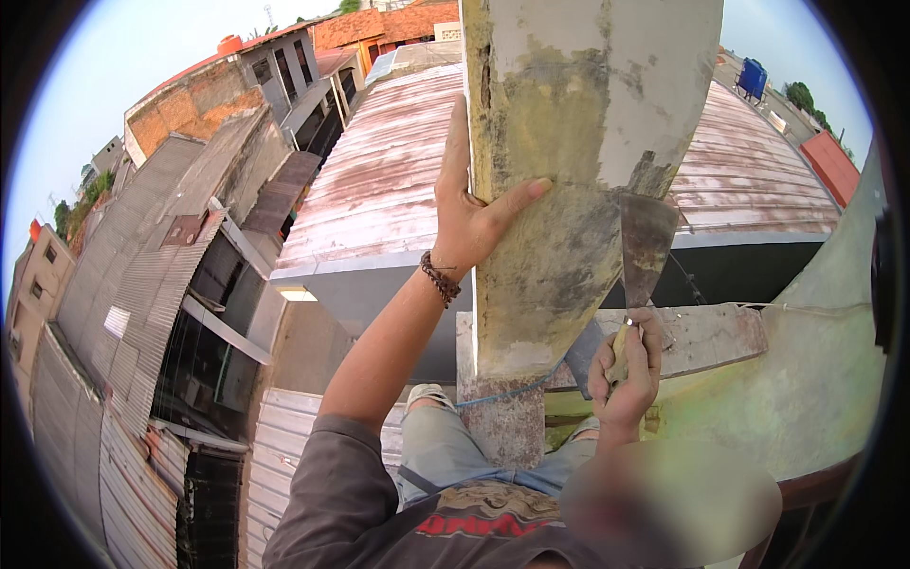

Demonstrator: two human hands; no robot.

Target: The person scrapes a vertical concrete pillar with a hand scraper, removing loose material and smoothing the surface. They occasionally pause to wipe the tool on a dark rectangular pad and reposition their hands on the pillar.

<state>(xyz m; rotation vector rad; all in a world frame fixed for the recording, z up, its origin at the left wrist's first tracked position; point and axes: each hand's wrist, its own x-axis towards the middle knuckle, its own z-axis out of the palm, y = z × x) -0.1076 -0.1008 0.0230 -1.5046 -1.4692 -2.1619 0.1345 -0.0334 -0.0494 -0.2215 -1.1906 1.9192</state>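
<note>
A masonry pillar (547, 213) with worn, patchy yellow-grey and white paint rises before me. Against its left edge rests my left hand (476, 203), the thumb spread over the front face and the fingers along the side. My right hand (629, 366) grips the handle of a wide-bladed scraper (647, 245), which points upward. The blade's broad edge is at the pillar's right side, by a dark bare patch (648, 174); whether it touches the surface I cannot tell. A braided bracelet (441, 279) circles my left wrist.
My legs straddle a weathered concrete ledge (508, 427), high above ground. A rusty corrugated roof (377, 163) lies behind the pillar. Lower metal roofs (128, 235) spread to the left. A curved painted wall (796, 355) stands at right, with a thin cable (817, 309) across it.
</note>
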